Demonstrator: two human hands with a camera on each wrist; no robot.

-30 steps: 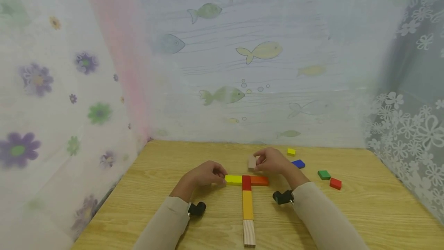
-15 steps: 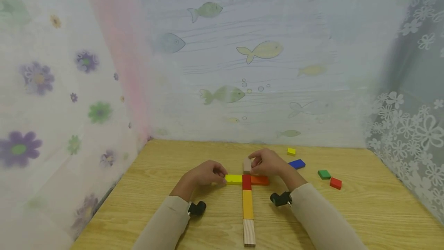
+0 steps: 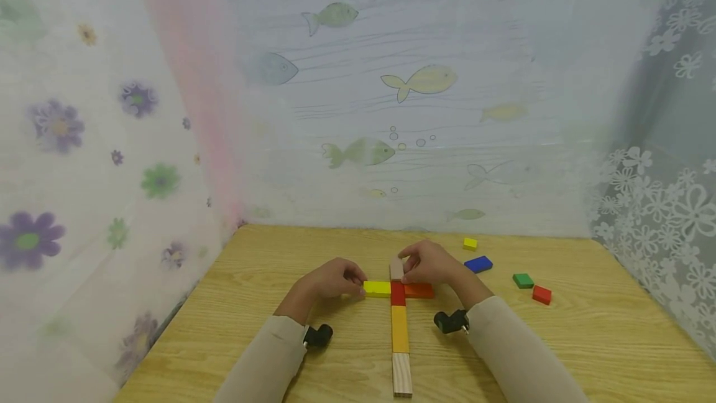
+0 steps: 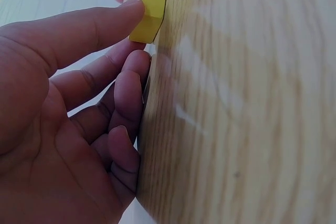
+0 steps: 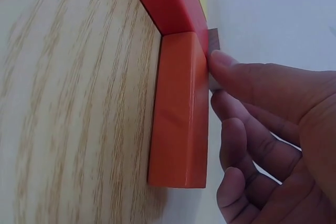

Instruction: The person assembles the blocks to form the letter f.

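My right hand (image 3: 435, 262) pinches a plain wooden block (image 3: 396, 268) at the far end of a cross of blocks, right behind the red block (image 3: 398, 294). My left hand (image 3: 334, 280) holds the outer end of the yellow block (image 3: 377, 289) between thumb and index finger; its other fingers curl above the table. To the red block's right lies the orange block (image 5: 178, 114), just under my right thumb. Toward me, an amber block (image 3: 399, 329) and a plain wood-grain block (image 3: 401, 374) extend the line. In the right wrist view the pinched block is mostly hidden behind the thumb and orange block.
On the right of the wooden table (image 3: 252, 341) lie a blue block (image 3: 478, 264), a small yellow block (image 3: 470, 244), a green block (image 3: 523, 280) and a small red block (image 3: 541, 295). Patterned curtains (image 3: 358, 111) enclose the back and sides.
My right hand has moved slightly left and toward me, bringing the plain wooden block from behind the orange block to the red block's far end. The left hand has stayed at the yellow block.
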